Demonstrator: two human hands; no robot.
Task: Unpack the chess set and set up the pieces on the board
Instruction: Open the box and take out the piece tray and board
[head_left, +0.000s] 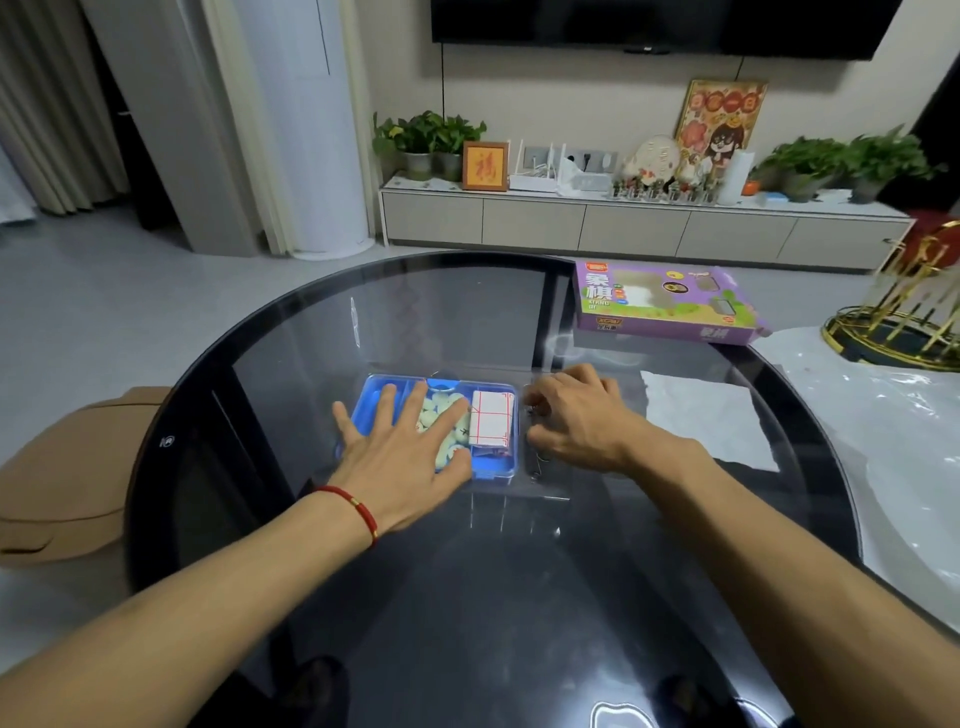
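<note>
Centrally, blue case under left hand, right hand beside.

- The purple box at the table's far edge carries big white Chinese characters, 象棋, on its lid.
- Just under them runs small Latin lettering that looks like "XIANG QI"; it is tiny and I can't be sure.
- The little framed picture on the low cabinet shows one golden character, seemingly 福.
- The poster leaning on the wall has round character signs, too blurred to read.
</note>
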